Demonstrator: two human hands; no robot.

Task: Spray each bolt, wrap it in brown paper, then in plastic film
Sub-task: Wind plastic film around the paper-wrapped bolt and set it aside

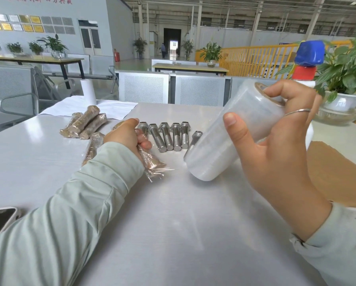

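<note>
I judge the film step on one bolt to be at its close. The left hand (129,135) has its fingers curled around a wrapped bolt (150,159) — brown paper inside, clear film outside, loose film ends trailing from the near tip. The bundle rests low on the table (173,223), just left of the row of bare bolts (169,137). Its long axis runs diagonally, far end under the hand and near end pointing toward me and to the right.

The right hand (276,145) grips the film roll (224,137), thumb across the barrel and a finger hooked into the core at the far end. The roll is lifted and tilted, its axis running from upper right down to lower left, and no film strand that I can see joins it to the bundle.

Finished bundles (84,124) lie in a heap further left. The spray bottle (307,62) stands behind the right hand, and a brown paper sheet (338,172) lies to the right.

The next move, in my judgement, calls for setting this bundle with the heap, putting the roll down and taking a bare bolt for spraying — five or six remain.
</note>
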